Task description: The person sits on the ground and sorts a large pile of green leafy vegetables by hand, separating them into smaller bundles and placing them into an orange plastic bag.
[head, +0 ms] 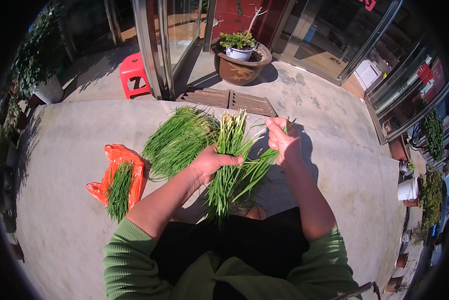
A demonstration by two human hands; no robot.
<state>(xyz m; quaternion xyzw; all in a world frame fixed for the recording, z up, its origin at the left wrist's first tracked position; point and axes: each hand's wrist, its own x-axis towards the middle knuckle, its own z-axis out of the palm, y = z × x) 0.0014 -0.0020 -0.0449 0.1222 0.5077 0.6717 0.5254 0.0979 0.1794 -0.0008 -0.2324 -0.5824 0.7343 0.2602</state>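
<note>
My left hand (209, 164) is closed around an upright bunch of garlic chives (232, 137), its pale cut ends pointing away from me and its green blades hanging towards my lap. To its right, my right hand (283, 140) pinches a few loose chive blades (257, 169), which slant down and left beneath it. Just beyond my left forearm, a large heap of chives (179, 137) lies on the concrete ground. Further left, a smaller chive bunch (120, 189) rests on a crumpled orange-red plastic bag (114, 153).
Ahead are a brown metal grate (228, 100) and a large glazed planter (239, 69) holding a white pot (240, 53). A red plastic stool (131, 69) stands by the glass door frame (149, 48). Potted plants line both sides, with a white bucket (408, 189) at right.
</note>
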